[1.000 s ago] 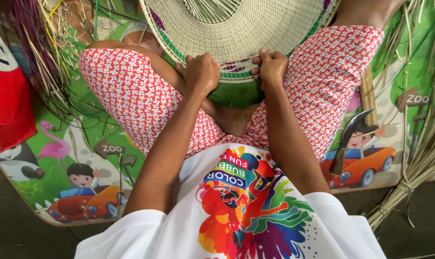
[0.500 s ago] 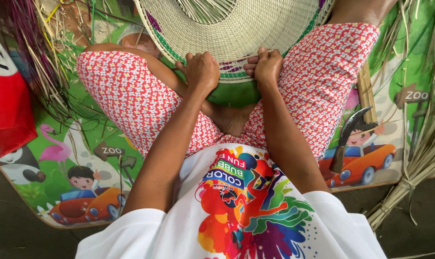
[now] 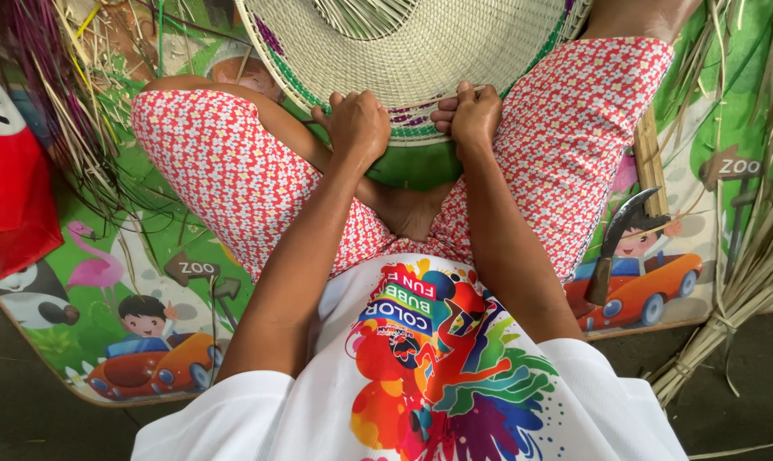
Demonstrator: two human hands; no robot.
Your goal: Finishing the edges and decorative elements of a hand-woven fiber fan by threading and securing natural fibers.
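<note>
Woven straw mat [image 3: 421, 51], round and pale, with green and purple bands near its rim, lying across the lap and gripped at its near edge by both hands. Left hand [image 3: 358, 124] curled into a tight fist on the rim, knuckles up, fingers folded under the edge. Right hand [image 3: 474, 115] just beside it, likewise closed on the rim, thumb pressed against the weave, fingertips tucked out of sight. Between the two hands, a short stretch of the purple-and-green border; beneath them, a darker green underside of the edge. Below the hands, a bare foot [image 3: 412, 209] between crossed legs in red flowered trousers [image 3: 224, 171]. Nearer the body, a white shirt with a bright multicoloured print [image 3: 438, 350]. Right of the right hand, well apart, a curved dark-bladed knife [image 3: 618, 243] lying on a cartoon play mat [image 3: 148, 341] with cars and animals. Further right, a tied bundle of dry palm strips [image 3: 745, 282] reaching onto the dark floor. Left of the left hand, loose purple and natural strands [image 3: 54, 102] spread on the play mat, and beyond them a red bag [image 3: 11, 196] at the edge of view.
</note>
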